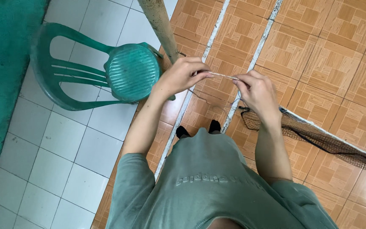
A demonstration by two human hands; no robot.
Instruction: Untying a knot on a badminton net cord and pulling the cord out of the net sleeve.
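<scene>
A thin pale cord (222, 76) stretches between my two hands in front of my chest. My left hand (182, 74) pinches one end with thumb and fingers, close beside a worn upright pole (161, 26). My right hand (257, 90) pinches the other end. Below my right wrist a dark mesh net (318, 138) with a white top band runs off to the right; the cord seems to lead down to its corner.
A green plastic chair (123, 72) stands left of the pole on white floor tiles (64, 157). Orange patterned flooring (331, 63) with two white painted lines (257, 53) lies ahead and right. A green strip (1, 85) borders the far left. My feet in dark socks (198, 128) show below.
</scene>
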